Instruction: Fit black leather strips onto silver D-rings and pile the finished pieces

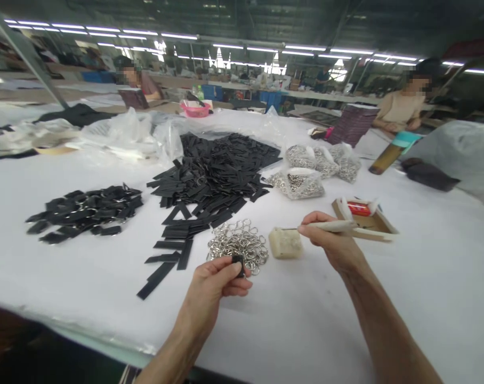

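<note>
Here, toward the white counter's point(306, 330) near edge, the left hand point(218, 278) has its grip pinched on a small flat black piece point(236, 262) beside shiny silver metal rings point(236, 240); the right hand's point(338, 244) grip clasps a slim off-white tool point(332, 226)

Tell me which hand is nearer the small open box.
Right: the right hand is just left of the box; the left hand is farther left, by the metal rings.
</note>
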